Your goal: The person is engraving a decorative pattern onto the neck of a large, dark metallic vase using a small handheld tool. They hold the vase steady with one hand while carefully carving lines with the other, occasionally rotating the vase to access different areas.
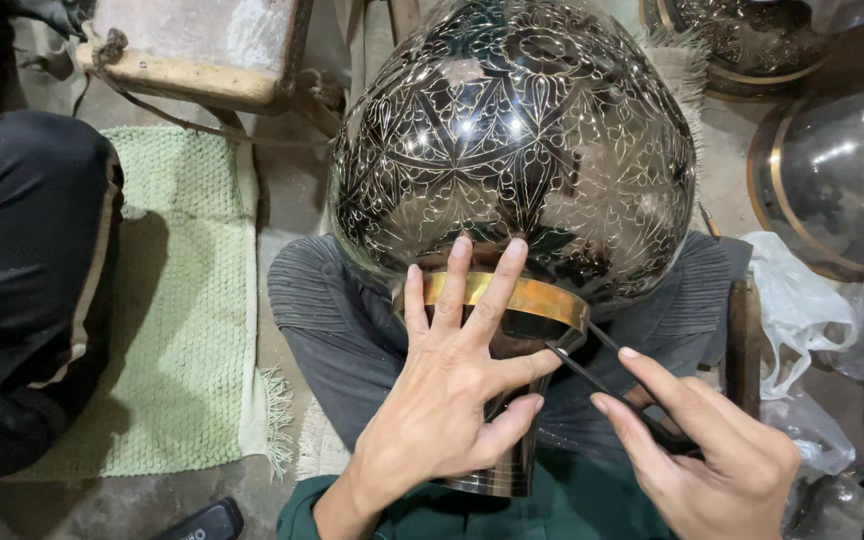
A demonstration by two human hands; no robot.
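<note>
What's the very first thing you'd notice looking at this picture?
The big shiny dark metal globe covered in fine engraved flower and star patterns fills the top middle. Just below it, the left hand spreads over its brass-coloured collar, while the right hand holds a thin dark tool against it. A green mat lies on the left.

- A metal-engraving workshop, worked at floor level; the person sits on the ground with a large dark engraved vessel (512, 140) across the lap, its surface covered in fine cut floral and star patterns
- More metalware (832, 170) of the same dark, brass-rimmed kind stands close by on the right; another ornate piece (742, 40) sits behind it
- Bare dusty concrete floor (292, 190); a worn green mat (187, 300); a rough wooden stool (192, 50); crumpled plastic bags (802, 300) lying about
</note>
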